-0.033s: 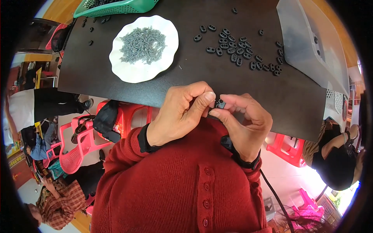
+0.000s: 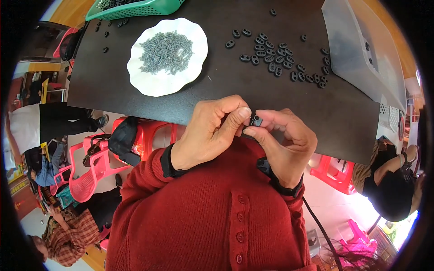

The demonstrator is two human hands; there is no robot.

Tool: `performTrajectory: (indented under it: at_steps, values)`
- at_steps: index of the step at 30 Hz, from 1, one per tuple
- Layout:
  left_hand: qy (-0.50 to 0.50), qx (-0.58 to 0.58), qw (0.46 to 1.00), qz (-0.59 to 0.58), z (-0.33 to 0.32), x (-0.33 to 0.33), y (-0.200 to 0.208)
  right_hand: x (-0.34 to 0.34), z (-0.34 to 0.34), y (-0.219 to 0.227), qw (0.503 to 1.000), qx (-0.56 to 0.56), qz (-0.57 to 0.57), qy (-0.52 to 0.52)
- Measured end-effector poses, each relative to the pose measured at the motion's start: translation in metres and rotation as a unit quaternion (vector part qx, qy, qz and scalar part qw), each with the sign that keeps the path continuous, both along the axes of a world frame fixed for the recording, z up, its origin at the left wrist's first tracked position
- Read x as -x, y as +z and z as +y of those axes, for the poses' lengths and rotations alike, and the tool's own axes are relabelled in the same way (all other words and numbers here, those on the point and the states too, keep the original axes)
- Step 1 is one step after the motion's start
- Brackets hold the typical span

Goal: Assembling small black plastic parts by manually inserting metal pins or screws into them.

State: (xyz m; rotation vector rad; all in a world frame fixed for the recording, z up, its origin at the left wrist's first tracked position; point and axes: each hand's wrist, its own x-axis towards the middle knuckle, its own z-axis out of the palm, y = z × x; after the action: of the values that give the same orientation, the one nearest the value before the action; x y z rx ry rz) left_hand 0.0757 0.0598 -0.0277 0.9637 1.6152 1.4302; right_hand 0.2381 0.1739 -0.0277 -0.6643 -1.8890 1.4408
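Note:
Just past the table's near edge, my right hand (image 2: pixel 288 142) pinches a small black two-hole cord lock (image 2: pixel 256 121) between thumb and forefinger. My left hand (image 2: pixel 212 133) is closed with thumb tip against forefinger, right beside that piece; whatever it pinches is hidden. Farther off on the left stands a white wavy-rimmed plate (image 2: pixel 147 86), heaped with small grey spring-like metal pieces (image 2: pixel 166 53). Several more black two-hole cord locks (image 2: pixel 269 51) lie scattered over the right half of the dark table (image 2: pixel 226 90).
A green basket (image 2: pixel 153 8) of black parts sits at the far left, with small black bits near it. On the right stands a translucent plastic bin (image 2: pixel 361 49). One loose metal piece (image 2: pixel 209 78) lies beside the plate. Pink chairs (image 2: pixel 88 169) and other people are around the table.

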Motion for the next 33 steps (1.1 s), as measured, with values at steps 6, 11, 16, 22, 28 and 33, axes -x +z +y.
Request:
performTrajectory:
  at_steps: [6,11,16,22,28,33]
  values:
    - [-0.046,0.037,0.998,-0.003,-0.0049,0.0023,0.0024,0.0021,-0.0023,0.0,1.0,-0.005,-0.01,-0.001]
    - [-0.034,0.032,0.998,-0.033,-0.0055,0.0034,0.0007,0.0005,-0.0027,0.0037,1.0,-0.006,0.008,-0.008]
    - [-0.047,0.043,0.996,-0.066,-0.0082,0.0063,-0.0024,-0.0022,-0.0014,0.0058,1.0,-0.006,-0.004,-0.01]
    - [-0.051,0.038,0.996,-0.056,-0.008,0.0038,-0.0014,0.0018,-0.0045,0.0059,1.0,-0.004,-0.014,0.002]
    - [-0.028,0.021,0.999,-0.033,-0.0069,0.0034,-0.0057,0.0012,-0.0061,0.0061,1.0,-0.005,-0.015,0.001]
    - [-0.029,0.022,0.999,-0.032,-0.0065,0.0028,-0.0043,0.0017,-0.0072,0.0057,1.0,-0.002,-0.013,-0.004]
